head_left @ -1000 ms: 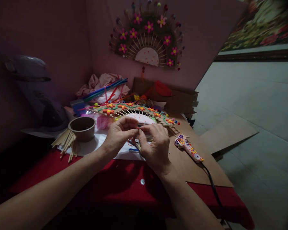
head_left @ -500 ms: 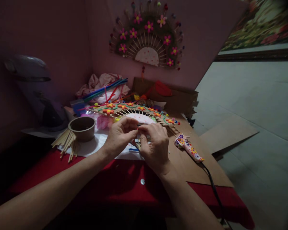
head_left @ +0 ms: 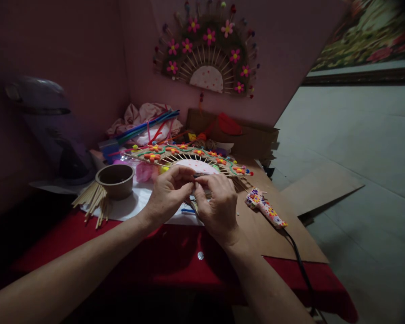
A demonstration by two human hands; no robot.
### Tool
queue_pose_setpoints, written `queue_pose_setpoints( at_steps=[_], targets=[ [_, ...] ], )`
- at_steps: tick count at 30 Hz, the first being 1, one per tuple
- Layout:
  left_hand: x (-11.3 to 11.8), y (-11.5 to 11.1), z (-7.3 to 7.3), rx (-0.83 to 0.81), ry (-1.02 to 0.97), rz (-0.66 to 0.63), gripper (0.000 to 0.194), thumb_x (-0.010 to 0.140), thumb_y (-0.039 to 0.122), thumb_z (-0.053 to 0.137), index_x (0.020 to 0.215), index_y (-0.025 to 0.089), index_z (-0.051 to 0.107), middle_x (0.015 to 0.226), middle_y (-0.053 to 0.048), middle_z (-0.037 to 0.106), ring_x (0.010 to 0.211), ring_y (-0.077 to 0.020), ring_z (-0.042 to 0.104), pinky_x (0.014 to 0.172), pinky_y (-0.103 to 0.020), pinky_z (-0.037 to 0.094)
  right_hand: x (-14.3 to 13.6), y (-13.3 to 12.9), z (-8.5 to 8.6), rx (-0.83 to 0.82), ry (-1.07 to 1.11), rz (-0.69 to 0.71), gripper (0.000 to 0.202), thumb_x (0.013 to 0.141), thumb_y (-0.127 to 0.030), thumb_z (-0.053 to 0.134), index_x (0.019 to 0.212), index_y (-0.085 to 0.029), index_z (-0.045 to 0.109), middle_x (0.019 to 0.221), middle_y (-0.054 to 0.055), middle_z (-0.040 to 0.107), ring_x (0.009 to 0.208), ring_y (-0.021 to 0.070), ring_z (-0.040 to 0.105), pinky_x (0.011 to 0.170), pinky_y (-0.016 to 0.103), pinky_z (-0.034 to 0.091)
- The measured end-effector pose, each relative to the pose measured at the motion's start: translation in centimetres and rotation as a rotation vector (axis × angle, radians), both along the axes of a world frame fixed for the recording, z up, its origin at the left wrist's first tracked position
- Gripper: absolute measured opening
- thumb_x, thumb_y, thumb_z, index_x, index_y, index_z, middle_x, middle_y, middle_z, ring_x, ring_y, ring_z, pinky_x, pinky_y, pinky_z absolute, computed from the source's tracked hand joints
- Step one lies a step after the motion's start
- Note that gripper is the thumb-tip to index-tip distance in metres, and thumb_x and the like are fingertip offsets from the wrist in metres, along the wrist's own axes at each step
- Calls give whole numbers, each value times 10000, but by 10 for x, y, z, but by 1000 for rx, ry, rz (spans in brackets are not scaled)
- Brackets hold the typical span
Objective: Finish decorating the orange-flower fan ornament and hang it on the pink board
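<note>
Pinched closed, the fingertips of the left hand (head_left: 167, 192) and right hand (head_left: 219, 202) meet over white paper (head_left: 174, 218), anything between them too hidden to tell, with the orange-flowered fan (head_left: 196, 167) lying just beyond, and a glue gun (head_left: 267, 210) to the right

Both forearms are extended forward, wrists raised; the left hand (head_left: 170, 191) and right hand (head_left: 217, 204) are brought together, fingertips pinched and nearly touching.

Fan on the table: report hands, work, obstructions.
Left hand and right hand: fingertips pinched together, anything between them hidden. Flowered fan: just beyond, partly covered by the hands. Corded tool: on the cardboard, right side.
</note>
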State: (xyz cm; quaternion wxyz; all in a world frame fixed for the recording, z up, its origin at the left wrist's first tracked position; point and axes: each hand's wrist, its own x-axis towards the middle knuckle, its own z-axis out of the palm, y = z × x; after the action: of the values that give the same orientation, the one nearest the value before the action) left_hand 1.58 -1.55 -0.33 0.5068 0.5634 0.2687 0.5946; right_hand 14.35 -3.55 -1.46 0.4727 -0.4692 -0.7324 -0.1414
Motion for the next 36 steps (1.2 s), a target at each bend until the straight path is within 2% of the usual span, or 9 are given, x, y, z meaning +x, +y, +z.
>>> queue_pose_setpoints(
  at_steps=[9,21,30,36],
  targets=[
    [-4,6,-2,-140,-82,-51,278,639,184,752,865,134,599,703,-21,688,562,-127,621,428,-206,486,0,3,2,-22,92,-13,127,896,-195,489,859,-165,607,830,73,650,828,221,567,761,359,430],
    [-3,4,2,-124,-94,-57,282,615,180,768,833,136,594,673,-3,669,537,-105,595,430,-191,468,-1,-2,3,-7,94,35,76,877,-199,557,867,-181,630,858,47,675,870,212,575,805,363,417],
    [-3,1,2,-86,-69,-41,269,612,182,774,823,144,611,675,-1,661,525,-107,585,441,-207,467,-1,-2,2,16,28,-4,62,863,-190,551,845,-192,609,826,45,656,848,210,559,798,361,409],
    [-6,5,1,-198,-149,-84,319,609,172,785,881,133,622,727,-29,702,598,-138,644,488,-212,471,0,0,2,13,162,-11,91,883,-193,497,853,-167,579,813,66,625,807,206,569,736,343,444]
  ],
)
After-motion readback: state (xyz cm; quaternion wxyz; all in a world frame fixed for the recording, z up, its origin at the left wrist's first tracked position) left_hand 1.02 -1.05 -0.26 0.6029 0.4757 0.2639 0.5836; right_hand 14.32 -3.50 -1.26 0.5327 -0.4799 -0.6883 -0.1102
